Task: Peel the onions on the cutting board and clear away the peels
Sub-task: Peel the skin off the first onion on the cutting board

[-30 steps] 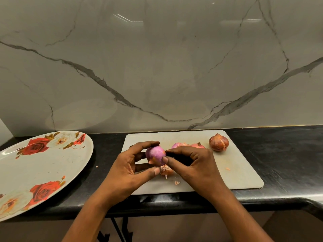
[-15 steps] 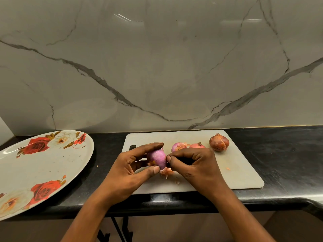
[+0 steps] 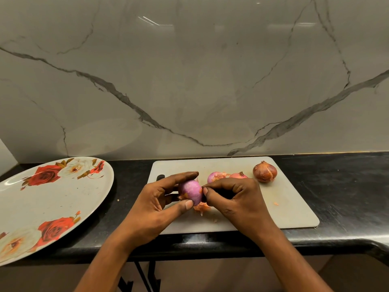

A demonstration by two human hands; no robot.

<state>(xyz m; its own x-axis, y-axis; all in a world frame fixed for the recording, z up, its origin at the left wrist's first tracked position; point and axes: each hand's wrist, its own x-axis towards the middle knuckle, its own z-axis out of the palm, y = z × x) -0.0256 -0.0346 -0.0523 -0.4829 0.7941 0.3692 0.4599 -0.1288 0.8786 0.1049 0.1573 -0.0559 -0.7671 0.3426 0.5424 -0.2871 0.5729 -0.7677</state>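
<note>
Item: purple onion point(image 3: 190, 191), skin mostly off, held just above the near-left part of the cutting board point(image 3: 290, 207). It is oval, and its long axis stands nearly vertical in the view with a slight lean. Which end is root and which is tip cannot be told. The left hand point(image 3: 155, 205) grips it, forefinger curled over the top and thumb pressed under the lower end. The right hand point(image 3: 235, 199) has its fingers curled, thumb and forefinger tips pinching at the onion's right side. Something dark shows beneath those fingers, not identifiable. Loose peel scraps point(image 3: 201, 207) lie on the board directly under the held onion. Further onions sit along the board's far edge. A pink peeled onion point(image 3: 213, 177) and a second pinkish onion point(image 3: 237, 175) are partly hidden behind the right hand. A brown unpeeled onion point(image 3: 264, 171) lies apart to their right, its pointed tip aimed toward the wall. The board is pale and rectangular, lying flat on the black worktop point(image 3: 347, 186). A rose-patterned plate point(image 3: 52, 197) rests on the worktop to the left, well apart from the board. A grey-veined marble wall point(image 3: 189, 81) stands behind.
</note>
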